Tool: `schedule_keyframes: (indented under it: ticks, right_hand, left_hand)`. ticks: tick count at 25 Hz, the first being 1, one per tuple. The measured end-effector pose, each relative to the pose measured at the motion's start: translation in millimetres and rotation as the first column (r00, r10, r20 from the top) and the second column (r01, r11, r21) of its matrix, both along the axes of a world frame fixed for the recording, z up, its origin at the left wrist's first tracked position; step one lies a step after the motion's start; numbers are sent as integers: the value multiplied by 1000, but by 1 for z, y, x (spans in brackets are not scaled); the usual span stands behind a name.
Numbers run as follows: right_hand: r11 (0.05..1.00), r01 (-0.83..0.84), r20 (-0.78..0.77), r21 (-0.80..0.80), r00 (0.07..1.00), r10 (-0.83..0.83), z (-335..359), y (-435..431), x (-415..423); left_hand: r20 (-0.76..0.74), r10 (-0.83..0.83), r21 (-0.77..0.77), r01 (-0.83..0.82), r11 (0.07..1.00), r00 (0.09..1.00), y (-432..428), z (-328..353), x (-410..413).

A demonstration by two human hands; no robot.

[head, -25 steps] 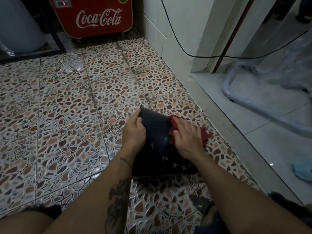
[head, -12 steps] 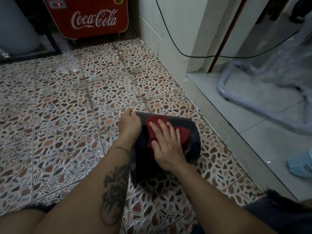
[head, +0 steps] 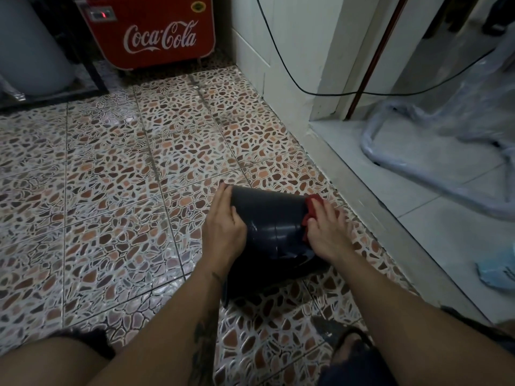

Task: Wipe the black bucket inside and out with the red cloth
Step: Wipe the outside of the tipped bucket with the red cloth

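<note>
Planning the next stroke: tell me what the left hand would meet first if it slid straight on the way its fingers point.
Nothing on the floor, it seems: the left hand points up-frame past the black bucket, over bare tiled floor, toward the distant red cooler. Depth is uncertain.

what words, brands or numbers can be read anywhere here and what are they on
"Coca-Cola": white script on the red cooler at the top of the view.
Red digit display on the cooler's upper left: lit, too small to read.
Yellow round badge on the cooler's upper right: too blurred to read.
Black bucket, red cloth: no text visible.
</note>
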State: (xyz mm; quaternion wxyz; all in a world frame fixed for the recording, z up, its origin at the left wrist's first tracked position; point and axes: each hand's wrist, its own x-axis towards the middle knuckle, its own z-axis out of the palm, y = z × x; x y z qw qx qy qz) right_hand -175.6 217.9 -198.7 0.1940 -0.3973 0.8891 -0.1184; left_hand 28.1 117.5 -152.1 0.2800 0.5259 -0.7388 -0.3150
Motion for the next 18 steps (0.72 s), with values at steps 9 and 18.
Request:
schedule_keyframes:
  ticks: [9, 18]
  right_hand:
    - [896, -399, -29, -195, 915, 401, 12, -23, 78]
    - [973, -179, -51, -143, 984, 173, 4, -51, 5]
  left_hand:
    - [68, -18, 41, 16, 999, 998, -35, 2, -14]
    - [378, -127, -144, 194, 970, 917, 3, -4, 14]
